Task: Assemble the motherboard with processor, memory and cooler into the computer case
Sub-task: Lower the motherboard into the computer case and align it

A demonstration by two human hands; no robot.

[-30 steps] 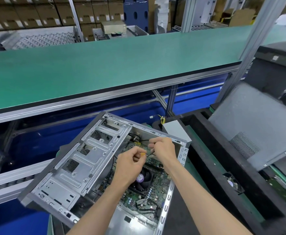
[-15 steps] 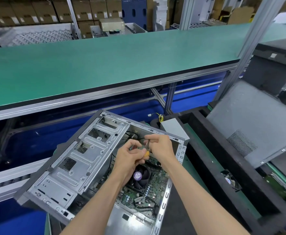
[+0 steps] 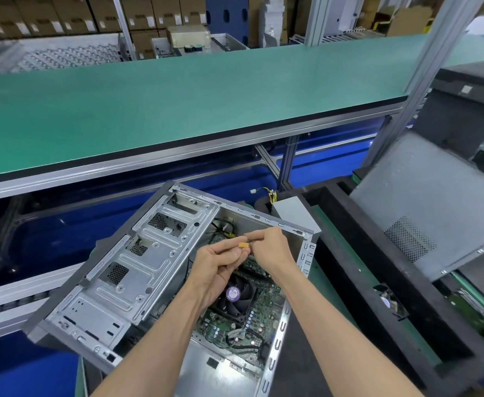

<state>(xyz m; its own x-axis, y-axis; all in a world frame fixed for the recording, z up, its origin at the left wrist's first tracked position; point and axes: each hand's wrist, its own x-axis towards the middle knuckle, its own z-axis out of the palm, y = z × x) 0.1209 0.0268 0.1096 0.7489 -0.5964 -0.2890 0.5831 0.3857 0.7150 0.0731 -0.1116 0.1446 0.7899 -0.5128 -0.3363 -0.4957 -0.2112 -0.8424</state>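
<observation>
An open grey computer case point(image 3: 137, 270) lies on its side in front of me. Inside it sits the green motherboard point(image 3: 259, 316) with a black cooler fan point(image 3: 235, 296) that has a purple centre sticker. Above the board, my left hand point(image 3: 215, 267) pinches a small yellow cable connector point(image 3: 243, 244) between thumb and fingers. My right hand point(image 3: 269, 247) pinches the dark cable right beside that connector. Black cables point(image 3: 223, 224) run into the case's far corner. The memory slots are mostly hidden behind my hands.
A grey power supply point(image 3: 295, 210) with yellow wires stands behind the case. A long green conveyor table point(image 3: 177, 110) runs across the back. A black foam tray point(image 3: 364, 282) and a grey side panel point(image 3: 424, 213) lie to the right. Cardboard boxes fill the far shelves.
Both hands have risen slightly above the board. The yellow connector now shows clearly at my left fingertips, with my right fingers on the cable next to it.
</observation>
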